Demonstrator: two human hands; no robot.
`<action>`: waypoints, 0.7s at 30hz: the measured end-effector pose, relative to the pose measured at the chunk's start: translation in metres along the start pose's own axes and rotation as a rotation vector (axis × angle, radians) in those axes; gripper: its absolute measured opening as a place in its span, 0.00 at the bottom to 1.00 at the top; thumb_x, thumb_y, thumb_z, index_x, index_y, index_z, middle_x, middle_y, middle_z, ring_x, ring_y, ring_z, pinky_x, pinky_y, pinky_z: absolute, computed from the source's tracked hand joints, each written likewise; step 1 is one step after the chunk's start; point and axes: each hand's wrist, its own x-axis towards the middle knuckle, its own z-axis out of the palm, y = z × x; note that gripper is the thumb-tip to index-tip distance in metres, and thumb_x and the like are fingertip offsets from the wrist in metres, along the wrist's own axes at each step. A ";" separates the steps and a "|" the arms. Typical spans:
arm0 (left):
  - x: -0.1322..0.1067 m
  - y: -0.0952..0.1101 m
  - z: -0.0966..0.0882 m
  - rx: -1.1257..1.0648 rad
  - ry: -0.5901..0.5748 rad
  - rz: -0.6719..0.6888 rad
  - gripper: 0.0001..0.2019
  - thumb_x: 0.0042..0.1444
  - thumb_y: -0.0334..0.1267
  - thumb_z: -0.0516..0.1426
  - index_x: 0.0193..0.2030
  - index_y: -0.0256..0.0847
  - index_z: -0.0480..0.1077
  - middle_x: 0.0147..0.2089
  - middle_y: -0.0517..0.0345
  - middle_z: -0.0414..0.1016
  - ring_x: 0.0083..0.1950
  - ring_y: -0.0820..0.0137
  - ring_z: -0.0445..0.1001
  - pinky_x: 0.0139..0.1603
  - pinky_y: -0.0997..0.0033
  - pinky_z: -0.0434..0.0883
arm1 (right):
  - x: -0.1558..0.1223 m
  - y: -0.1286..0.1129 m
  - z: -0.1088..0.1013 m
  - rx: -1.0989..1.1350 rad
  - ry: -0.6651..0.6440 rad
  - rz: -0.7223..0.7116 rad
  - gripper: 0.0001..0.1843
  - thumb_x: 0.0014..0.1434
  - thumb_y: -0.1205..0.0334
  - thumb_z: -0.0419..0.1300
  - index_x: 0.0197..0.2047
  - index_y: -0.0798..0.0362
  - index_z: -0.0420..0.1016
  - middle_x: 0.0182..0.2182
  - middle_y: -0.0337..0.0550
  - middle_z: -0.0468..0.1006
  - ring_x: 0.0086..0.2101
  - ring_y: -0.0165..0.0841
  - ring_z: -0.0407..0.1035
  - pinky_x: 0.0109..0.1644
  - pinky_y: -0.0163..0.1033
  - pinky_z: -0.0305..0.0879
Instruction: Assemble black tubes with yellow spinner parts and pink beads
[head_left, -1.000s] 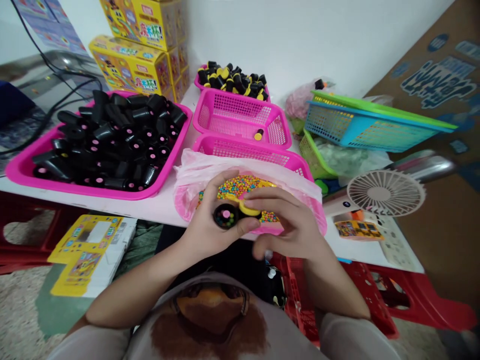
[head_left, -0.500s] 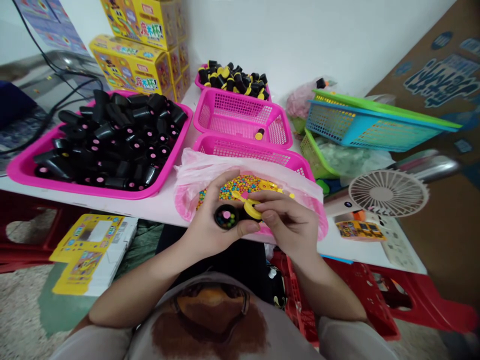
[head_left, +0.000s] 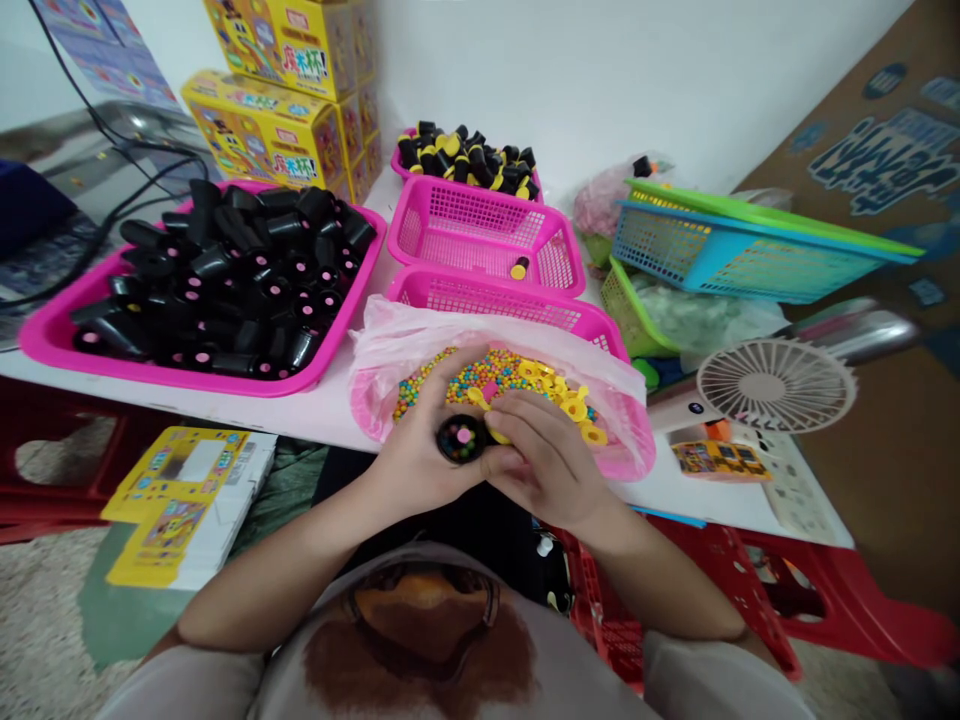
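My left hand (head_left: 420, 455) is wrapped round a small black cup (head_left: 459, 440) with a pink centre and coloured beads inside. My right hand (head_left: 544, 460) pinches a yellow cap (head_left: 489, 410) right beside the cup's rim, touching my left fingers. Both hands hover over the near edge of a pink basket (head_left: 491, 300) lined with a plastic bag (head_left: 390, 345). The bag holds tiny multicoloured candy beads (head_left: 480, 372) and several yellow caps (head_left: 574, 405).
A big pink tray (head_left: 52, 335) of black cups sits at the left. An almost bare pink basket (head_left: 555, 260) and one with capped cups (head_left: 469, 158) stand behind. Yellow boxes (head_left: 259, 125), blue and green baskets (head_left: 742, 250), a white fan (head_left: 776, 385) and red stools (head_left: 742, 590) surround them.
My right hand has drawn in closer to my left, bringing the yellow cap down beside the black cup. The yellow caps in the bag are now uncovered.
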 end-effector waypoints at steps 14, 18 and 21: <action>0.002 0.011 0.000 -0.146 -0.096 -0.076 0.51 0.53 0.54 0.73 0.76 0.54 0.48 0.36 0.59 0.81 0.39 0.56 0.86 0.39 0.58 0.84 | 0.029 0.011 -0.018 0.522 -0.196 0.428 0.28 0.55 0.57 0.73 0.58 0.42 0.71 0.58 0.47 0.80 0.56 0.43 0.78 0.60 0.50 0.77; 0.003 0.006 -0.002 -0.269 -0.177 -0.113 0.53 0.54 0.60 0.71 0.77 0.53 0.44 0.36 0.57 0.84 0.39 0.53 0.87 0.37 0.56 0.84 | 0.026 0.012 -0.013 0.392 0.003 0.243 0.30 0.54 0.54 0.76 0.57 0.41 0.72 0.51 0.45 0.82 0.51 0.41 0.80 0.56 0.48 0.79; 0.004 0.004 -0.004 -0.311 -0.208 -0.111 0.52 0.55 0.61 0.69 0.76 0.52 0.45 0.37 0.55 0.86 0.40 0.52 0.88 0.38 0.56 0.84 | 0.026 0.014 -0.014 0.258 0.067 0.082 0.27 0.59 0.54 0.74 0.59 0.45 0.74 0.46 0.46 0.83 0.46 0.40 0.81 0.52 0.46 0.82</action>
